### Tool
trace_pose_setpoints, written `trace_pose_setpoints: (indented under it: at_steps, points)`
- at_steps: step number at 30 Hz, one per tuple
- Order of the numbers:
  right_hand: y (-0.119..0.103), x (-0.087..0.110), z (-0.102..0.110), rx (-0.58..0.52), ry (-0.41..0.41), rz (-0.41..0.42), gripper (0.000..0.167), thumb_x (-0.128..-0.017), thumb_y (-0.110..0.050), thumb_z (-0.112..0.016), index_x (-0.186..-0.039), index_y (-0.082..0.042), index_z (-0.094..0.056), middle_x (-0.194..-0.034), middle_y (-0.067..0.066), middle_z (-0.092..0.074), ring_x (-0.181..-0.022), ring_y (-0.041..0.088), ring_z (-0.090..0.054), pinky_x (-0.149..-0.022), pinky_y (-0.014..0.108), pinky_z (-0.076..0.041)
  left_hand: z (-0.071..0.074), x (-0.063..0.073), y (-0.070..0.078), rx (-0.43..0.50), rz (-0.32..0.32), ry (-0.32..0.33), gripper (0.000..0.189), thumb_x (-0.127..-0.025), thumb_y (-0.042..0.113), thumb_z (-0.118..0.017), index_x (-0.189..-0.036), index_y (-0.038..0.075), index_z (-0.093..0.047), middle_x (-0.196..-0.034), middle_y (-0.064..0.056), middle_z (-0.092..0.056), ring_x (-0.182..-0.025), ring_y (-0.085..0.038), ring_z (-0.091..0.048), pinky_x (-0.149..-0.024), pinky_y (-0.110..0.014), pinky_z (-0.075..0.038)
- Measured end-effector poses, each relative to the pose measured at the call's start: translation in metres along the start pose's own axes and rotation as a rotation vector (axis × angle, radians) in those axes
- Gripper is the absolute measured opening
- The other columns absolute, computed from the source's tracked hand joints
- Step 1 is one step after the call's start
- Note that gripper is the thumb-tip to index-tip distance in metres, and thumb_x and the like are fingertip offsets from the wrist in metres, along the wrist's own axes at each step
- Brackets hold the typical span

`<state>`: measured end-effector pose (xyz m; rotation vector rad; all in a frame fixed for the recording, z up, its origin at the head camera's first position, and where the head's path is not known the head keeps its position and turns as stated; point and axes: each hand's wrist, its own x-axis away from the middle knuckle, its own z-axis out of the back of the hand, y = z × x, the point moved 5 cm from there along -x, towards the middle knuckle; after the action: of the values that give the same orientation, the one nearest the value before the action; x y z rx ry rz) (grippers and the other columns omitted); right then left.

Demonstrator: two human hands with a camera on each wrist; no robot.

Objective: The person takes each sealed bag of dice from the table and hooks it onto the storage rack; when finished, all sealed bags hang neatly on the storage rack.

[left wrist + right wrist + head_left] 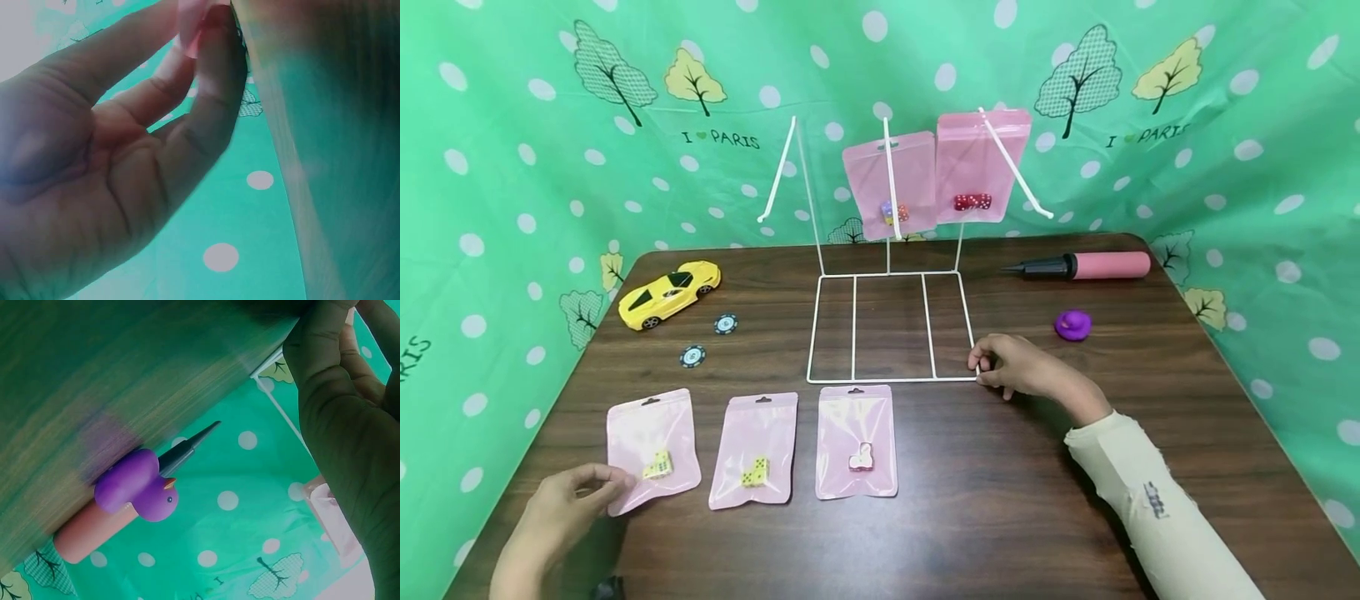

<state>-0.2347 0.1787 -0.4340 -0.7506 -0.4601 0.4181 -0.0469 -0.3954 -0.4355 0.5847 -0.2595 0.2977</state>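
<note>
In the head view, my left hand [561, 512] pinches the lower left edge of a pink zip pouch [651, 425] with yellowish dice inside. The left wrist view shows pink film between thumb and fingers. Two more pouches lie to its right: one with yellow dice [755, 450], one with white-faced dice [856, 433]. My right hand [1018, 367] grips the front right corner of a white wire rack [891, 381] with curled fingers. From the rack's upper arms hang two pink pouches, one with multicoloured dice [887, 179], one with red dice [981, 158].
A yellow toy car [673, 294] and two poker chips [726, 324] are at the back left of the wooden table [1000, 517]. A purple rubber duck [1072, 325] and a pink-and-black hand pump [1108, 266] lie at the right. Green cloth surrounds the table.
</note>
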Motion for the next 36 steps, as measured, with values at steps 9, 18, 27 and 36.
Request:
trace_pose_setpoints:
  at_steps: [9, 18, 27, 36]
  points:
    - [-0.001, -0.001, -0.001, 0.004, 0.005, 0.006, 0.011, -0.098, 0.005, -0.075, -0.100, -0.001, -0.066, -0.089, 0.007, -0.054, -0.065, 0.018, -0.058, -0.053, 0.034, -0.057, -0.008, 0.005, 0.002, 0.152, -0.048, -0.003, 0.027, -0.104, 0.010, -0.074, -0.122, -0.010, -0.072, -0.110, -0.015, -0.077, -0.088, 0.005, -0.063, -0.073, -0.022, -0.052]
    - [-0.003, 0.000, -0.001, 0.006, 0.010, 0.008, 0.011, -0.098, 0.005, -0.075, -0.100, 0.000, -0.065, -0.087, 0.006, -0.053, -0.063, 0.018, -0.057, -0.052, 0.033, -0.056, -0.002, 0.009, 0.018, 0.120, -0.218, 0.149, 0.020, -0.101, 0.001, -0.074, -0.120, -0.004, -0.075, -0.127, -0.030, -0.068, -0.091, 0.007, -0.052, -0.071, -0.017, -0.044]
    - [-0.001, 0.000, -0.002, 0.009, 0.018, 0.004, 0.012, -0.097, 0.006, -0.075, -0.100, 0.000, -0.065, -0.087, 0.005, -0.052, -0.063, 0.017, -0.057, -0.052, 0.033, -0.056, 0.006, 0.015, 0.047, 0.133, -0.434, 0.296, 0.023, -0.096, -0.004, -0.078, -0.117, 0.005, -0.078, -0.114, -0.006, -0.074, -0.083, 0.007, -0.055, -0.063, -0.015, -0.046]
    - [-0.001, 0.001, -0.002, 0.020, 0.024, 0.005, 0.013, -0.097, 0.004, -0.076, -0.100, -0.001, -0.065, -0.086, 0.004, -0.052, -0.064, 0.017, -0.057, -0.052, 0.034, -0.056, 0.013, 0.029, 0.126, 0.296, -0.712, 0.316, 0.037, -0.092, -0.020, -0.072, -0.120, 0.003, -0.078, -0.113, 0.012, -0.074, -0.097, 0.003, -0.071, -0.079, -0.012, -0.055]
